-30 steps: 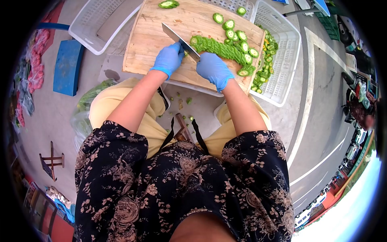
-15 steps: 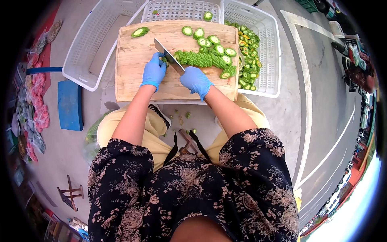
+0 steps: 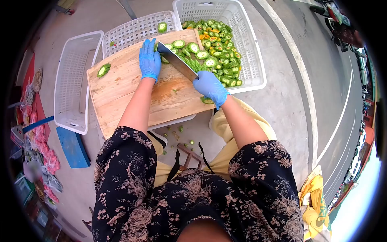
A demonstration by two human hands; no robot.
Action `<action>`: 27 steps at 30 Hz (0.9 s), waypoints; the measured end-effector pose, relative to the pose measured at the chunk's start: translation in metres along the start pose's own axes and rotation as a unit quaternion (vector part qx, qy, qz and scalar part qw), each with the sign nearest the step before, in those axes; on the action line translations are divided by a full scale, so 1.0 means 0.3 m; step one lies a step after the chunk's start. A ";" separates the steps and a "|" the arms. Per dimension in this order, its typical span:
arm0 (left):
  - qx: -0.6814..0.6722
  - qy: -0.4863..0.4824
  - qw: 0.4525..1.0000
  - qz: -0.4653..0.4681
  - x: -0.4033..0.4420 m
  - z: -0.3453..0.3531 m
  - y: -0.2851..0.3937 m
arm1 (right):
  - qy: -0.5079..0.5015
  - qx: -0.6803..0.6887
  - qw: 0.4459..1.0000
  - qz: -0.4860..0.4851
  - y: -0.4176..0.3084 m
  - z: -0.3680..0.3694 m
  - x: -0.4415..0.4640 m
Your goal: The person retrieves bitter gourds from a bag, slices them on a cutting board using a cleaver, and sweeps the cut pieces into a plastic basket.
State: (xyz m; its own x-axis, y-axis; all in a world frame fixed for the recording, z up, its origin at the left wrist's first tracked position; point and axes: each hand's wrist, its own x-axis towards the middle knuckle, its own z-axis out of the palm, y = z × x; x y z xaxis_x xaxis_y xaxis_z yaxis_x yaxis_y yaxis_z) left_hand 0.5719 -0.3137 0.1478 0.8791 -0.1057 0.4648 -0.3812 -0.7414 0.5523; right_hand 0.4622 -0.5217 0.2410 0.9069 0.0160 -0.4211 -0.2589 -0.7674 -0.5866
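My right hand (image 3: 210, 87), in a blue glove, grips the handle end of a broad-bladed kitchen knife (image 3: 177, 62). The blade lies slantwise along the near left side of a heap of green bitter melon slices (image 3: 193, 47) at the board's right edge. Also gloved in blue, my left hand (image 3: 150, 60) has its fingers stretched out beside the blade's far end, by the slices. Both hands are over the wooden cutting board (image 3: 125, 88). A small stack of slices (image 3: 103, 70) lies at the board's left, and another slice (image 3: 207, 100) near its right front.
A white basket (image 3: 258, 76) of cut bitter melon (image 3: 225, 56) adjoins the board's right edge. Another white basket (image 3: 60, 92) stands left. Behind the board is a perforated white crate (image 3: 139, 26) with one slice on it. A blue stool (image 3: 73, 147) stands at the left; scraps lie on the floor.
The slices have shifted right, to the board's edge beside the basket, with the knife behind them. My left hand's fingers have straightened. The camera view has turned, and the board appears tilted.
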 end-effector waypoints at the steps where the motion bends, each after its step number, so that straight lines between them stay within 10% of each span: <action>1: -0.024 -0.001 1.000 0.010 0.030 0.038 0.019 | 0.025 -0.025 0.999 -0.013 0.015 -0.028 -0.001; 10: -0.412 -0.109 0.893 -0.145 0.234 0.326 0.413 | 0.160 0.147 0.970 0.113 0.192 -0.285 0.043; 15: -0.196 -0.129 0.964 0.124 0.053 0.083 0.481 | 0.149 0.364 0.914 0.099 0.160 -0.405 -0.015; 19: -0.016 -0.286 0.919 0.270 -0.251 -0.048 0.543 | 0.103 0.434 0.891 0.089 0.151 -0.392 -0.047; 27: -0.043 -0.200 0.974 0.097 -0.149 0.190 0.532 | 0.110 0.398 0.905 0.106 0.146 -0.385 -0.096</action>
State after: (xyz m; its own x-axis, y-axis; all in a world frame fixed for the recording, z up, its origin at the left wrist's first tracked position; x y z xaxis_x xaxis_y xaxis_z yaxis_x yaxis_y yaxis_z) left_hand 0.4881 -0.4651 0.1759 0.8224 -0.5016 0.2685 -0.5590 -0.6247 0.5451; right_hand 0.4631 -0.6297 0.3075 0.8308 -0.2716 -0.4859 -0.5124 -0.0324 -0.8581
